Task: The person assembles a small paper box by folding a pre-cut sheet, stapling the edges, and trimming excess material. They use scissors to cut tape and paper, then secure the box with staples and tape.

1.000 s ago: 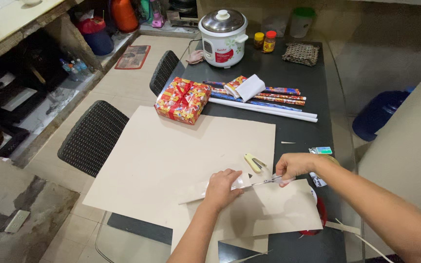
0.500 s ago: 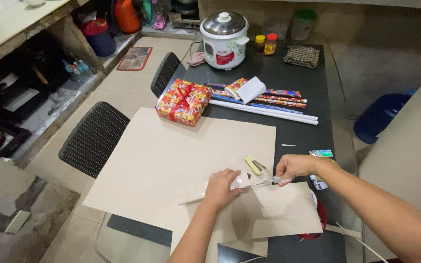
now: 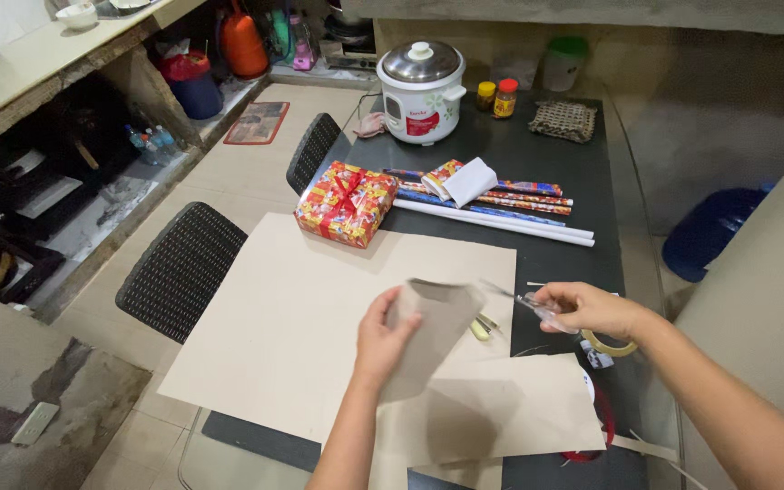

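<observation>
My left hand [image 3: 381, 338] holds a cut piece of beige cardboard [image 3: 430, 328] lifted off the table, its top edge bent over. My right hand [image 3: 592, 309] grips a pair of scissors [image 3: 524, 300] with the blades pointing left toward the lifted piece, a little apart from it. Under both hands lie a large beige cardboard sheet [image 3: 310, 308] and a smaller cut sheet [image 3: 501, 408] on the dark table [image 3: 546, 145]. A yellow stapler [image 3: 480, 328] shows partly behind the lifted piece.
A wrapped gift box with a red ribbon [image 3: 345, 203] and several rolls of wrapping paper [image 3: 501, 204] lie beyond the sheet. A rice cooker [image 3: 421, 79], two jars [image 3: 494, 97] and a woven mat [image 3: 560, 121] stand at the far end. A tape roll [image 3: 612, 345] sits by my right wrist. Two black chairs [image 3: 179, 268] stand left.
My left hand has lifted the cut cardboard piece off the table. The right hand has drawn the scissors out of the cut and raised them.
</observation>
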